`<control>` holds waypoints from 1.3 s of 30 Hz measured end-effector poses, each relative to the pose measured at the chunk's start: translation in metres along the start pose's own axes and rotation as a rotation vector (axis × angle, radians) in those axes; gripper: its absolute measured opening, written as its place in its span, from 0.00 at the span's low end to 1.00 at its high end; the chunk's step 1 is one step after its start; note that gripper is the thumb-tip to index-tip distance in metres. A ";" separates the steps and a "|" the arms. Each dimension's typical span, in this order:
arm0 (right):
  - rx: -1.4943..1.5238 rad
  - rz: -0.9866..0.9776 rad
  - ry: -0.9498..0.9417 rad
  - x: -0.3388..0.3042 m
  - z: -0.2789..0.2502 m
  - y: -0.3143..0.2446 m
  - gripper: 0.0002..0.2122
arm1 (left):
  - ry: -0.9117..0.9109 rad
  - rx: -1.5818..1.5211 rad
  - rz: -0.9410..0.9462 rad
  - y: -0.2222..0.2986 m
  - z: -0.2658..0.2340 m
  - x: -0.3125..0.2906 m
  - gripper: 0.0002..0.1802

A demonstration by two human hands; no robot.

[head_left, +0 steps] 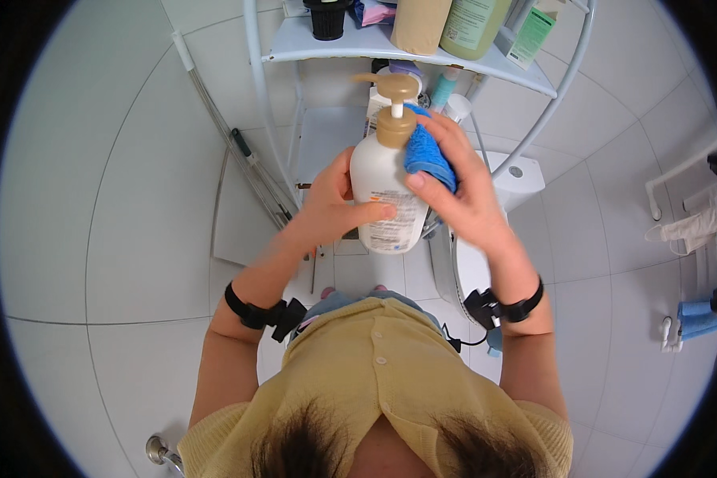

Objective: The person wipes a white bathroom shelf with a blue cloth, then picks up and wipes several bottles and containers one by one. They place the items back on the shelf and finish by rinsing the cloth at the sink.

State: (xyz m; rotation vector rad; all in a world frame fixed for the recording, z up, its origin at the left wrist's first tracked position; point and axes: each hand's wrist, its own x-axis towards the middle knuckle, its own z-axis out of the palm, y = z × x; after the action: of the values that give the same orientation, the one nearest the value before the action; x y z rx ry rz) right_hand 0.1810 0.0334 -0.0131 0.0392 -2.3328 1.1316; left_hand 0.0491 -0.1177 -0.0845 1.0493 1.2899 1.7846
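A white pump bottle (374,171) with a tan pump head is held up in front of me, its printed back label facing me. My left hand (331,199) wraps round the bottle's left side, thumb across the label. In my right hand (462,179) is a folded blue cloth (429,153), gripped between thumb and fingers. The cloth lies against the bottle's upper right side, just below the pump collar. Part of the fingers of both hands is hidden behind the bottle and cloth.
Ahead stands a pale blue metal shelf rack (334,48), holding a green bottle (474,28), a beige bottle (419,28) and a green-white box (531,38). A toilet (470,267) is at right. Long poles (231,131) lean on the left wall. Blue towels (699,319) hang far right.
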 end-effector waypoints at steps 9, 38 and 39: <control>0.569 0.233 -0.132 0.023 0.000 0.004 0.19 | -0.306 -0.157 -0.166 -0.015 -0.034 0.019 0.45; -0.401 -0.641 0.094 0.063 0.054 -0.021 0.32 | 0.126 -0.403 0.188 0.006 -0.025 -0.031 0.38; -0.314 -0.589 0.114 0.075 0.049 -0.014 0.24 | 0.161 -0.441 0.172 0.009 -0.022 -0.030 0.37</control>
State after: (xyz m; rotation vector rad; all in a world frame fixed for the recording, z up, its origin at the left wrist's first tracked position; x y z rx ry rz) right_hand 0.0981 0.0036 0.0087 0.4962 -2.1538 0.4635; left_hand 0.0424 -0.1553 -0.0861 0.7968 0.8508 2.1923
